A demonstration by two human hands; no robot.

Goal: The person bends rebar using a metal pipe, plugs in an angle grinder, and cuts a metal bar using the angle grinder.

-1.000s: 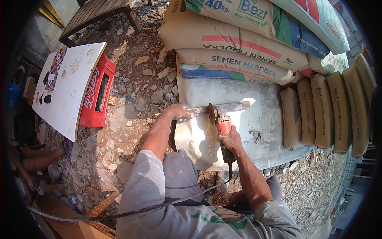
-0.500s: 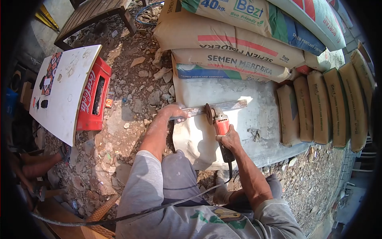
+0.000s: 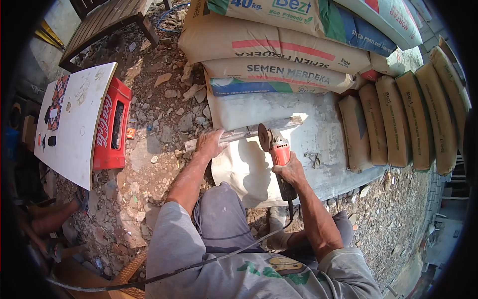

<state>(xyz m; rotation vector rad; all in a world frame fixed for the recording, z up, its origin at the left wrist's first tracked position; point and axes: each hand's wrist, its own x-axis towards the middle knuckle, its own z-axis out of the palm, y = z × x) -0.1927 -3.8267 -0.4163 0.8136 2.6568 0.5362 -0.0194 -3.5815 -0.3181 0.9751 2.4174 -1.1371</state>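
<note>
My left hand (image 3: 211, 143) grips a long, narrow, greyish batten (image 3: 239, 133) near its left end, fingers over the top and thumb along the near side. The batten lies slantwise over the sheet-covered ground, its right end in sunlight. In my right hand (image 3: 290, 170) is a red and black angle grinder (image 3: 281, 154), held around its body. Its brown disc (image 3: 265, 138) stands on edge and overlaps the batten's near edge in this view. A black cord (image 3: 199, 265) runs from the grinder's rear across my lap to the left.
Cement bags (image 3: 284, 55) are piled ahead, and more bags (image 3: 393, 119) stand in a row at the right. At the left, a white board (image 3: 74, 119) rests on a red crate (image 3: 113, 127). A wooden bench (image 3: 104, 30) and another person's leg (image 3: 52, 219) are farther left. Rubble covers the ground.
The grinder disc has come off the batten's face toward its near side. My left hand has shifted left along the batten, whose left end now shows. The whole view has shifted slightly.
</note>
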